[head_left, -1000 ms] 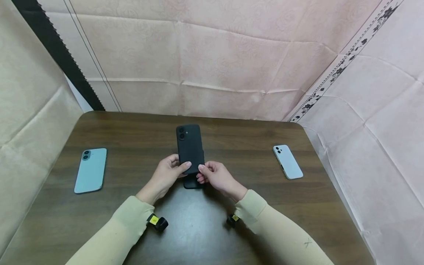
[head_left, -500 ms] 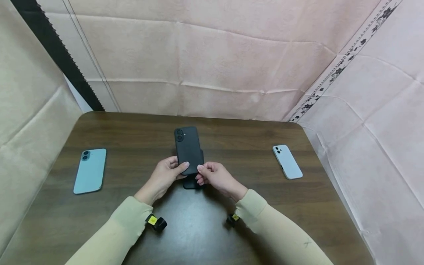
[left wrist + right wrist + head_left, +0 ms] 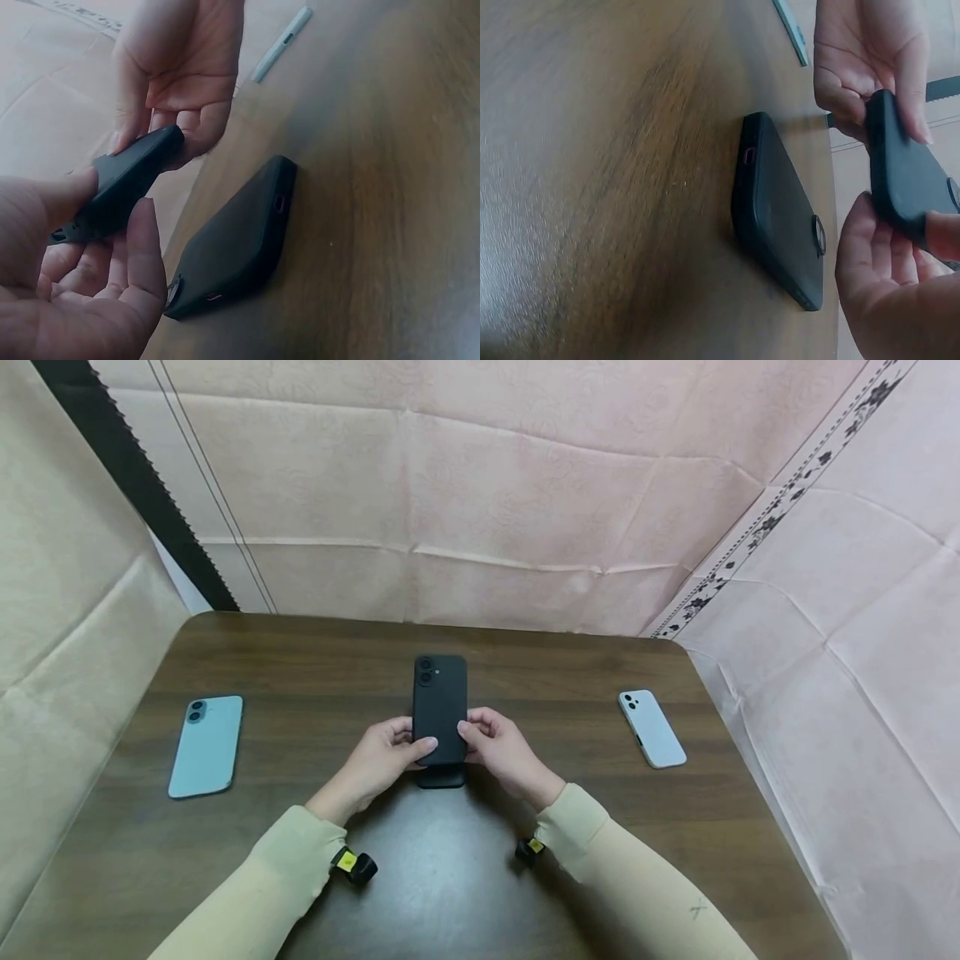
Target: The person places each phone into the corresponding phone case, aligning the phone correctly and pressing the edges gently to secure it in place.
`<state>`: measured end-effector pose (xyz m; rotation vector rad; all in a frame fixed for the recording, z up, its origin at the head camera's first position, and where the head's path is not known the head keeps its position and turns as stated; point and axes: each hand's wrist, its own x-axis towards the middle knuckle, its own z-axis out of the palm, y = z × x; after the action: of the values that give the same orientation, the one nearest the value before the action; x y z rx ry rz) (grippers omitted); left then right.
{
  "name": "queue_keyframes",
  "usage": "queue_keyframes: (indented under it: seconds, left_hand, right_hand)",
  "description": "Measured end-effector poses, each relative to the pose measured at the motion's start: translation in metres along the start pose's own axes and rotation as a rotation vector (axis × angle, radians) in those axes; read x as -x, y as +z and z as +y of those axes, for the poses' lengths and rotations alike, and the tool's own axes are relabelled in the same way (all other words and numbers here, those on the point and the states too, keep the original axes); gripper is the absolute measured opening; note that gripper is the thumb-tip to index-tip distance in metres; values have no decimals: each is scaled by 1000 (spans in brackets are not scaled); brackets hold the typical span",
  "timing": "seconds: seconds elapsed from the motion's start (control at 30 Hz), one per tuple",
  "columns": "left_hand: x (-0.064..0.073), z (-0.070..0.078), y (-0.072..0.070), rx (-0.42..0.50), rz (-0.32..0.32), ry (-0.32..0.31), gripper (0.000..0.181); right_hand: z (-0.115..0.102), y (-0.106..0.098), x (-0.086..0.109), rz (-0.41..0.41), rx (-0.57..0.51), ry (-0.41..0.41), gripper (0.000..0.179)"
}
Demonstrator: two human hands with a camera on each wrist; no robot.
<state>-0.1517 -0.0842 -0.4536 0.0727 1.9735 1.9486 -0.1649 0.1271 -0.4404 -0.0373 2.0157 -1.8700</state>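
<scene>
Both hands hold a black phone (image 3: 444,706), its back with two round cameras facing up in the head view. My left hand (image 3: 375,758) grips its lower left edge, the thumb lying on the back. On the right edge, my right hand (image 3: 504,750) pinches it between thumb and fingers. Beneath it on the table lies another black phone (image 3: 232,232), mostly covered in the head view but plain in both wrist views. A raised camera ring (image 3: 819,235) and a pinkish port show on that lower one.
A light blue phone (image 3: 206,747) lies at the left of the brown wooden table (image 3: 540,685). At the right lies a pale whitish-blue phone (image 3: 652,728). Pale cloth (image 3: 495,502) hangs behind the table and at both sides.
The held phone has shifted right and straightened from its leftward tilt, covering more of the lower phone. My right hand has moved slightly up along its edge.
</scene>
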Motion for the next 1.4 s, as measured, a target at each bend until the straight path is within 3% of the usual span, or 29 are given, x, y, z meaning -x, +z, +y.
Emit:
queue_keyframes:
  seconds: [0.17, 0.33, 0.57, 0.77, 1.17, 1.4]
  left_hand:
    - [0, 2, 2, -51, -37, -4, 37]
    - [3, 6, 3, -40, -59, -19, 34]
    - [2, 2, 2, -14, -27, -18, 34]
    - [1, 2, 4, -69, 12, -2, 30]
    - [0, 0, 5, -63, 30, 72, 17]
    - [1, 0, 1, -74, 12, 17, 26]
  right_hand:
    - [1, -2, 0, 6, -1, 7, 18]
    - [2, -3, -1, 14, -13, -6, 19]
    - [1, 1, -1, 51, -42, -37, 18]
    - [1, 2, -1, 60, -52, -50, 18]
    - [-1, -1, -2, 37, -75, 6, 22]
    - [-2, -1, 0, -7, -64, 30, 20]
